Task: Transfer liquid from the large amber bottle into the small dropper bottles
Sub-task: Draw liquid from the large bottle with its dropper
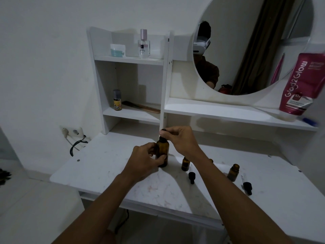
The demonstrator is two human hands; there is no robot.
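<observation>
The large amber bottle (162, 152) is looking like glossy brown glass, same for the small dropper bottles (233, 172). Its cap (163, 130) and the loose droppers (191, 176) are looking like matt black rubber. The tabletop (158, 189) is showing a matt white marble-print finish (kinda scuffed toward the front edge).

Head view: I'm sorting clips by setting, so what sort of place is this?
Probably a home dressing corner, perhaps a bedroom: a white vanity table with a round mirror, and a perfume bottle and comb on its shelves.
</observation>
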